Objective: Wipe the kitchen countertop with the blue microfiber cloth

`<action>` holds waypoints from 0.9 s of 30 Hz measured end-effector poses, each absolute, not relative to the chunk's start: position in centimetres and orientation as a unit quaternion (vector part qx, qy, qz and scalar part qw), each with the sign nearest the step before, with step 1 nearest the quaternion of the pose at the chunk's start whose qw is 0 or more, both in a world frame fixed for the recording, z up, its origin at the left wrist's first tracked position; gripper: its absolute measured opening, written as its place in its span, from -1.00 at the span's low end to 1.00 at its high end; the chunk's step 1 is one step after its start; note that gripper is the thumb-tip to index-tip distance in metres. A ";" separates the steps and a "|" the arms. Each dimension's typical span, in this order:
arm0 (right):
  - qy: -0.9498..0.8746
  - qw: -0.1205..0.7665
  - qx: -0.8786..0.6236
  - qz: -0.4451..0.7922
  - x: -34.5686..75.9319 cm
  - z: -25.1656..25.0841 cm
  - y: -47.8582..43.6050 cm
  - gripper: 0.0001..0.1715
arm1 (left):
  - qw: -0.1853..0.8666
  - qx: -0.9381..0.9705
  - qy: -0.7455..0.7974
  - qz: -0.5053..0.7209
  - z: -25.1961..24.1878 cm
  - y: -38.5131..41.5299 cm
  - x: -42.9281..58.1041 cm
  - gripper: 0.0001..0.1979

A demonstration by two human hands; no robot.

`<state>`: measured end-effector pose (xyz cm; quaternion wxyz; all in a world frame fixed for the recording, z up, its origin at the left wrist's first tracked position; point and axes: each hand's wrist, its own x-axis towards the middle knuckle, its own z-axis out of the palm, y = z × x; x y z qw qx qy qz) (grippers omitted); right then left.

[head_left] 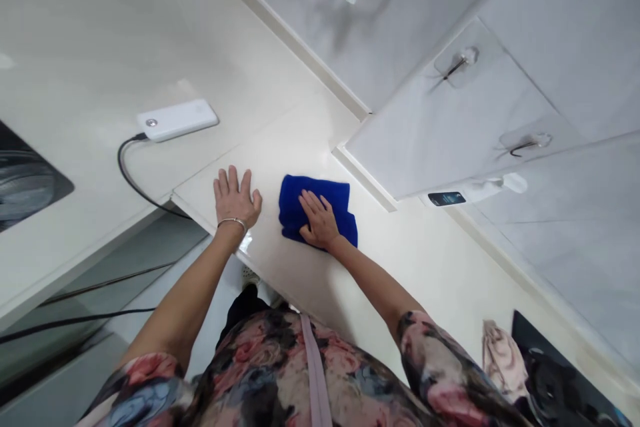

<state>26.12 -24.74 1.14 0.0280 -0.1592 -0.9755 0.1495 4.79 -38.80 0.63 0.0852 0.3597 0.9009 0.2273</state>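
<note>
A folded blue cloth [295, 197] lies flat on the pale countertop [280, 280]. My right hand [320, 221] rests on top of it, palm down with the fingers stretched out. To the left of the cloth, my left hand [236, 200] lies flat on the counter near its front edge, fingers spread, holding nothing. A bracelet circles that wrist. The cloth shows on every side of my right hand except where the forearm crosses it.
A white power bank [180, 120] with a black cable [127, 170] lies left. Beyond it is a dark recess holding a transparent item. Wall hooks [530, 145] and a small dark-screened device [447, 199] are at right. A pinkish cloth [503, 360] lies near black items.
</note>
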 end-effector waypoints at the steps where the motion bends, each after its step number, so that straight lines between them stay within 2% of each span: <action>1: -0.975 0.033 -0.163 0.150 24.5 1.2 -24.7 -0.02 | 0.080 0.359 0.902 0.227 0.6 -38.8 4.8 -0.31; 4: -0.970 0.045 -0.184 0.153 22.0 1.4 -25.7 -0.03 | 0.069 0.361 0.901 0.228 0.8 -38.9 4.8 -0.31; 7: -0.971 0.049 -0.159 0.170 24.1 1.5 -27.8 -0.03 | 0.070 0.364 0.900 0.231 0.8 -39.0 4.7 -0.32; 12: -0.978 0.008 -0.067 0.196 34.8 1.4 -31.9 -0.01 | 0.079 0.361 0.897 0.241 0.6 -38.9 4.6 -0.30; 16: -0.980 -0.043 -0.068 0.185 45.5 1.3 -34.3 0.00 | 0.098 0.358 0.897 0.242 0.7 -38.8 4.7 -0.29; 20: -0.982 -0.048 -0.094 0.159 51.6 0.4 -35.9 -0.02 | 0.101 0.358 0.898 0.237 0.9 -38.8 4.9 -0.30; 23: -0.982 -0.028 -0.085 0.164 49.9 0.0 -36.5 -0.03 | 0.099 0.361 0.896 0.239 0.9 -38.8 5.0 -0.31; 27: -0.976 -0.018 -0.046 0.210 41.7 0.2 -36.7 -0.07 | 0.108 0.362 0.895 0.238 0.7 -38.8 5.0 -0.30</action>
